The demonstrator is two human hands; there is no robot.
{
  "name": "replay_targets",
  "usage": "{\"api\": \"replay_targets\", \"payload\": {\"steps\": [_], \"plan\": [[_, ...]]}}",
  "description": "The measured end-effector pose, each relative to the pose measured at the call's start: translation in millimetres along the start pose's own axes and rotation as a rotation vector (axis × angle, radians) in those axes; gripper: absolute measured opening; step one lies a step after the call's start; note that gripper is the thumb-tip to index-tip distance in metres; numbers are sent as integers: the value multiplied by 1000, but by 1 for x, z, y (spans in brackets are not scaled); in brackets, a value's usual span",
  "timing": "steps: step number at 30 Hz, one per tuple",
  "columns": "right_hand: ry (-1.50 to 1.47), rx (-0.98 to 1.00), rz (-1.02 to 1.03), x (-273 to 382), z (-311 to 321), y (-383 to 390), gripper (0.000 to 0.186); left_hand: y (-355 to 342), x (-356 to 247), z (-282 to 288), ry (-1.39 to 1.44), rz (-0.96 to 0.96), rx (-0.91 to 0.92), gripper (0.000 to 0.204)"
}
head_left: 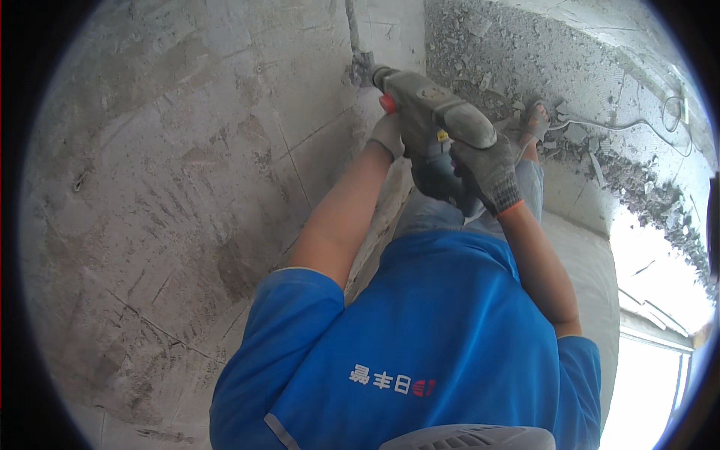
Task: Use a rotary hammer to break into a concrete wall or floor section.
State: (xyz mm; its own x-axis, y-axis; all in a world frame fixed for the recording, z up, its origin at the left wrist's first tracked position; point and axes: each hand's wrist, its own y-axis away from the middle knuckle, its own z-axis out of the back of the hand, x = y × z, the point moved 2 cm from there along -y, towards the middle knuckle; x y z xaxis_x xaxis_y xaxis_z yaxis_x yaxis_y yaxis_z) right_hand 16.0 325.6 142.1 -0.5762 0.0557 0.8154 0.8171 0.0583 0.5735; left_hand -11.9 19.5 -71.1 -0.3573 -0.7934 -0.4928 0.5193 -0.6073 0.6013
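A dusty grey-green rotary hammer (439, 101) with a red part near its front reaches out before me, its nose pointing up and left. At its front, the tip meets or is very close to a chipped patch (361, 69) in the concrete wall; the bit itself cannot be made out. My left hand (388, 135), in a light grey glove, is closed around the front of the tool, below the red part. On the rear handle, my right hand (489, 171) is wrapped in a dark grey glove with an orange cuff edge; the trigger is hidden.
A narrow groove (351, 26) runs up the wall from the chipped patch. Broken rubble (645, 184) lies along the floor at the right. A pale cord (615, 126) trails over it past my foot (535, 121). Bright light comes from a window (645, 382) at lower right.
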Motion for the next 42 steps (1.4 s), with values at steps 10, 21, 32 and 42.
{"api": "replay_targets", "payload": {"steps": [10, 21, 32, 42], "plan": [[-50, -48, -44, -35, 0, 27, 19, 19, -75, 38, 557, 307, -80, 48], [226, -135, 239, 11, -28, 20, 28, 5, -27, -4, 1107, -74, -367, 37], [-153, 21, -197, -46, -3, 41, 27, 30, -92, 34, 1445, 814, -238, 47], [51, 22, 60, -42, -50, 44, 31, 25, -58, 14, 532, 164, -433, 36]]}}
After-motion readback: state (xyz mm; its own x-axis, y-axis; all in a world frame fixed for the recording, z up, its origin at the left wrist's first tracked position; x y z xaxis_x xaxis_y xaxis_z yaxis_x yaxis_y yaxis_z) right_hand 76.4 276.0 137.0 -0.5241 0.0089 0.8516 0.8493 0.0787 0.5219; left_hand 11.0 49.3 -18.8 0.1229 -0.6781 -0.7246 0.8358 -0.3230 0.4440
